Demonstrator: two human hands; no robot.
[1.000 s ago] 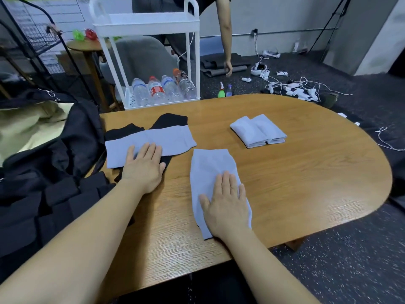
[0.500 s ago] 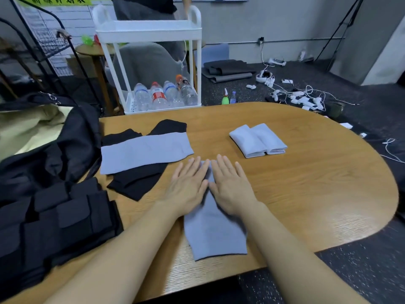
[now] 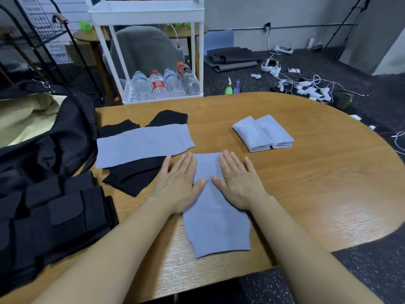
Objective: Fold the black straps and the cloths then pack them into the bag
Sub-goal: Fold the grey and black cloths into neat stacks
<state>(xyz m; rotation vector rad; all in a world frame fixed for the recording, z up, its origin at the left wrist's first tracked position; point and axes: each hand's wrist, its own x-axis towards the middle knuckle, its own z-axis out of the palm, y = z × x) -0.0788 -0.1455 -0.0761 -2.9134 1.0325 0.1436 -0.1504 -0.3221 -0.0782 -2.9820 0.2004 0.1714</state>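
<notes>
Your hands, left and right, lie flat and apart on the cloth. Its long axis runs 12 to 6 between them. Both are equally near; judging by this, fold from 6 toward 12.

Black bag cut off by the left edge, black strap bundle likewise cut off at left, black cloths partly hidden under a grey-blue cloth, white cart top out of frame, desk near edge cut off below
</notes>
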